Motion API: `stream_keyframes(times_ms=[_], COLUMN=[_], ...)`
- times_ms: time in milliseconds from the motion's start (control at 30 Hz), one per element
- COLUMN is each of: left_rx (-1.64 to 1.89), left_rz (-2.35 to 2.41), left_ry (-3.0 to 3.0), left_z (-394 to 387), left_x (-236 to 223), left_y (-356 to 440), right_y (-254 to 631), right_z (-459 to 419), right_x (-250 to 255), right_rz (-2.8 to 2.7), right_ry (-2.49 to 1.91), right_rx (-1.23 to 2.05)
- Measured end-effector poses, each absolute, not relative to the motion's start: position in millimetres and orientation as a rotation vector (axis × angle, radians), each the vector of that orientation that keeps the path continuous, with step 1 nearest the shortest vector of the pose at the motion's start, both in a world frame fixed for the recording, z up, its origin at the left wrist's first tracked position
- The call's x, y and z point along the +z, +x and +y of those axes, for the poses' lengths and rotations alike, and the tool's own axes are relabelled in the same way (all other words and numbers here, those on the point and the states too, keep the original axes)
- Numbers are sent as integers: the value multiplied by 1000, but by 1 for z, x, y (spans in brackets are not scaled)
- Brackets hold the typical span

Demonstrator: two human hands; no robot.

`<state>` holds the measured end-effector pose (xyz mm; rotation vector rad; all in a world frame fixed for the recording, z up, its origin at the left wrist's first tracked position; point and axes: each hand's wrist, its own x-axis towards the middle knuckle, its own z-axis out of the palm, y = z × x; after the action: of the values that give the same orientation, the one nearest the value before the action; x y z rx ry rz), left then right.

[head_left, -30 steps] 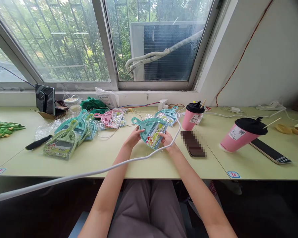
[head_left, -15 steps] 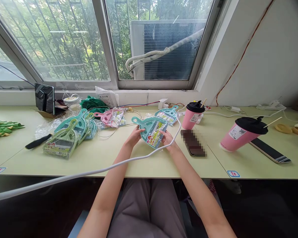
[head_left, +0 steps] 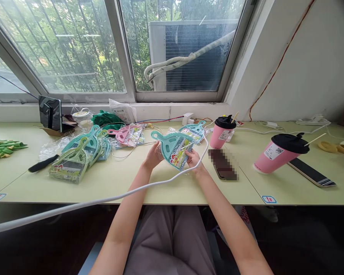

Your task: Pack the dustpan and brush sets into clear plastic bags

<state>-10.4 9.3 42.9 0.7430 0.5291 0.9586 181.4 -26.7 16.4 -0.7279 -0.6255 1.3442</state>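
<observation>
Between my two hands, over the table edge side, is a turquoise dustpan and brush set in clear plastic wrap, its looped handle pointing up and left and a printed card on its front. My right hand grips its right edge, thumb on the card. On the left side, my left hand is closed at the wrap's edge, its fingers partly hidden. Just behind lies another turquoise set. A pink set lies further left, and a pile of wrapped turquoise and green sets is beyond it.
A white cable crosses in front of my forearms. To the right are a pink cup, a phone, a larger pink cup and a dark strip-shaped board. A black-handled object and a tablet are left.
My left thumb has come off the front of the dustpan to its left edge. The set has tilted slightly more upright; my right hand keeps its grip.
</observation>
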Motion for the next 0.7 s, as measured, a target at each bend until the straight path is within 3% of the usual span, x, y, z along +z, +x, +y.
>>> stream_keyframes(times_ms=[300,700], left_rx=[1155,1058], left_rz=[610,681], left_ry=[692,740], left_z=[17,15], left_x=[41,33], left_y=[-15,-8], right_y=[180,178], right_z=[-28,-32], right_x=[13,16], right_rz=[-674,-712], right_ry=[-751,-747], right_rx=[1377,1411])
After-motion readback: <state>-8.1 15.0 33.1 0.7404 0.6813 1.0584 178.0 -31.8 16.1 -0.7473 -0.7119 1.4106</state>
